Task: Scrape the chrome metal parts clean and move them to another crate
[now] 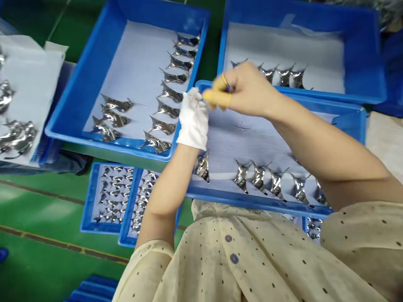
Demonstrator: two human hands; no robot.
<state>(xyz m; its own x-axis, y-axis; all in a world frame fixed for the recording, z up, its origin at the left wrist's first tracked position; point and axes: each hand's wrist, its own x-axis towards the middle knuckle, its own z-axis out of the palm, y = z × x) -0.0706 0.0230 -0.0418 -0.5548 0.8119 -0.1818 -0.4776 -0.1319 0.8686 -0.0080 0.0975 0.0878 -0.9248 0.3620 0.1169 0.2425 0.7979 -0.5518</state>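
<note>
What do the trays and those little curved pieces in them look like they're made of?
Trays: probably plastic, smooth and slightly glossy, judging by the solid blue color and moulded rims. Curved pieces: likely metal, polished or chrome-plated, given their mirror-like silver highlights.

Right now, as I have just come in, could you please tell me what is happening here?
A person is bringing a white-gloved left hand and a right hand with yellow finger covers together above the blue trays. Blur and the fingers hide whether they hold anything. Beneath, shiny metal pieces lie in a row along the near side of the front tray. The left tray has a column along its right side and three more pieces near its left corner.
</note>
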